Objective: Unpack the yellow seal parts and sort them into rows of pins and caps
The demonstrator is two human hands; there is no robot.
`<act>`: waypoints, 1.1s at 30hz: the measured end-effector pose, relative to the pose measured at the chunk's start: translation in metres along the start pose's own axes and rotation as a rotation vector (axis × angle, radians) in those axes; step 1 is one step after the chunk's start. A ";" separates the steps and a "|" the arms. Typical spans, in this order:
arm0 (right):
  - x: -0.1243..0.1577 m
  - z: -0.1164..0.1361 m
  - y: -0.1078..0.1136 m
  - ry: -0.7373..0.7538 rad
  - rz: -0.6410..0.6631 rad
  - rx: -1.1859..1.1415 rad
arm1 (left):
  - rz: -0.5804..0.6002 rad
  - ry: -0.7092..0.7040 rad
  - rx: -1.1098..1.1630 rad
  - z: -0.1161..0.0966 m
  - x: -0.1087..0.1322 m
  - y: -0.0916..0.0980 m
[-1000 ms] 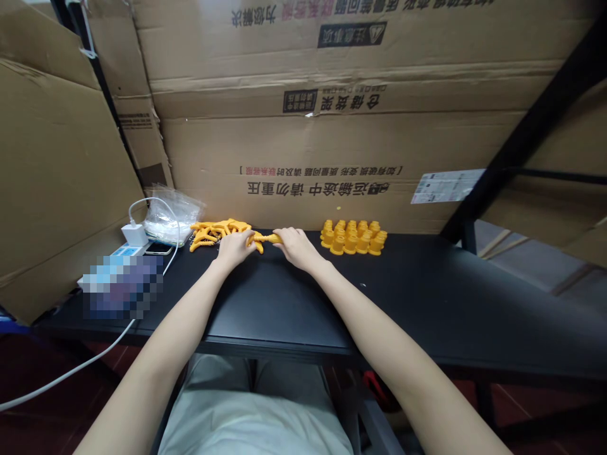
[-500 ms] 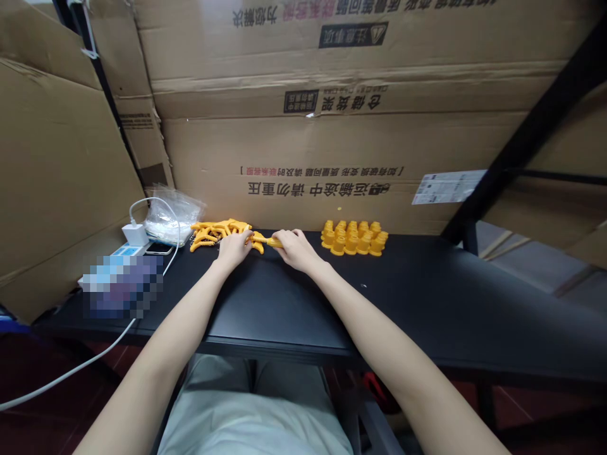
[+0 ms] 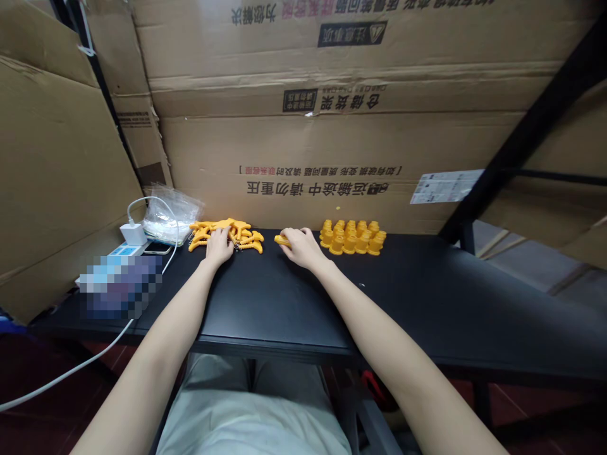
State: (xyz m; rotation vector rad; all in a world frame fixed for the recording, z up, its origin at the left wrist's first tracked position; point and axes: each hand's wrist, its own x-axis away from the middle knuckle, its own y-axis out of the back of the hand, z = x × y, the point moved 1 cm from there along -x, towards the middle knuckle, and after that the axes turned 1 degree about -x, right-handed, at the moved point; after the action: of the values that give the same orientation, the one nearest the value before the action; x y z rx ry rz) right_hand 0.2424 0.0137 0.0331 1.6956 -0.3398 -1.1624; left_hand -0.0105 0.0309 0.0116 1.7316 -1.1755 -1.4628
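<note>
Yellow piece (image 3: 281,240) pinched in curled right hand (image 3: 302,247).

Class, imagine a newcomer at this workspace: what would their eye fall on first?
Probably the bright yellow on the black tabletop: a heap of branching pieces at the left hand, and cup-like pieces standing in rows right of the right hand. That right hand holds another yellow piece. Behind rises a large cardboard sheet printed with upside-down Chinese characters.

Place resembles a workshop: smooth black counter (image 3: 279,303), upright brown printed-cardboard panel (image 3: 284,145), slanting black frame post (image 3: 521,133), heaped yellow branched pieces (image 3: 222,224).
</note>
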 end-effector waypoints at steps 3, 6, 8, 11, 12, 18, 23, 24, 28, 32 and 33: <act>0.000 -0.004 0.000 -0.065 -0.010 0.050 | 0.046 0.048 0.007 0.001 -0.002 -0.009; 0.000 -0.011 0.000 -0.148 -0.018 0.104 | 0.091 0.061 0.010 0.000 -0.002 -0.011; 0.000 -0.017 0.000 -0.206 -0.039 0.114 | 0.111 0.052 -0.003 -0.001 -0.001 -0.012; 0.002 -0.027 0.004 -0.294 -0.093 0.097 | 0.110 0.049 -0.011 -0.002 0.000 -0.012; 0.003 -0.030 0.005 -0.327 -0.102 0.095 | 0.098 0.051 -0.007 -0.002 0.000 -0.012; 0.010 -0.054 0.017 -0.552 0.027 0.147 | 0.029 0.031 0.026 -0.003 -0.001 -0.010; 0.015 -0.074 0.019 -0.688 0.195 0.141 | 0.067 0.011 0.045 -0.005 0.000 -0.009; 0.015 -0.077 0.019 -0.703 0.212 0.128 | 0.075 0.010 0.045 -0.006 0.000 -0.009; 0.018 -0.082 0.014 -0.755 0.205 0.086 | 0.138 0.022 0.038 -0.008 0.002 -0.013; 0.019 -0.083 0.011 -0.762 0.182 0.063 | 0.218 0.038 0.045 -0.009 0.003 -0.017; 0.019 -0.083 0.011 -0.764 0.176 0.058 | 0.220 0.041 0.046 -0.009 0.003 -0.017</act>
State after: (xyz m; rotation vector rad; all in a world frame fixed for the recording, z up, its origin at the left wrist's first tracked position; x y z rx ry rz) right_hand 0.3227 0.0429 0.0344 1.1745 -0.9752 -1.6409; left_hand 0.0023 0.0349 -0.0027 1.5972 -1.3403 -1.2722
